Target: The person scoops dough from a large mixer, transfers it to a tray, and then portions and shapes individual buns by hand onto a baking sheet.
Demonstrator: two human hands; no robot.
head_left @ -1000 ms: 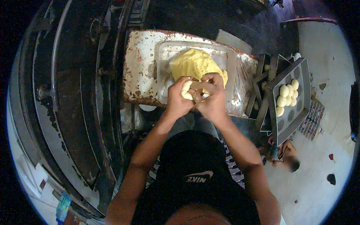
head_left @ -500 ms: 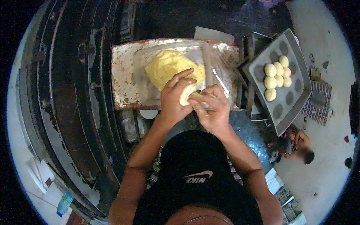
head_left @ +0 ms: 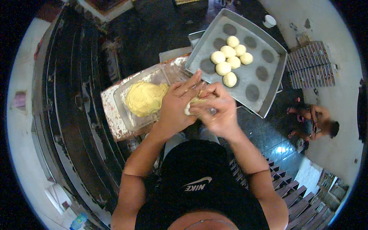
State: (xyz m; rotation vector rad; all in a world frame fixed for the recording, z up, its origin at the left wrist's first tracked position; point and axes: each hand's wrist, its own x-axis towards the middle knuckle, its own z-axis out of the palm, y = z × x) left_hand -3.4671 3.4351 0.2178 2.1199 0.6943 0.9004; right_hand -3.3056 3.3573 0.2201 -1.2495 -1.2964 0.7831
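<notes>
My left hand (head_left: 176,105) is closed around a small piece of pale dough (head_left: 188,109), mostly hidden by its fingers. My right hand (head_left: 216,109), slightly blurred, has its fingers bent onto the same dough, pinched at its opening. Just left of my hands, a lump of yellow mixture (head_left: 142,97) lies in a translucent plastic tub (head_left: 122,100) on a worn, rusty white table (head_left: 111,119). Up and to the right, a metal tray (head_left: 280,69) with round dark wells holds several round dough balls (head_left: 234,62).
Dark steel racks or oven fronts (head_left: 76,107) run along the left. More pans lie under the tray. A person (head_left: 318,115) sits on the dark floor at the right, near a pale wall. A white bucket (head_left: 269,20) is at the back right; a plastic bottle (head_left: 78,221) lies lower left.
The view has turned, so the tray shifts up and leftward and the tub moves left and down. My hands keep gripping and working the dough, with the right fingers moving.
</notes>
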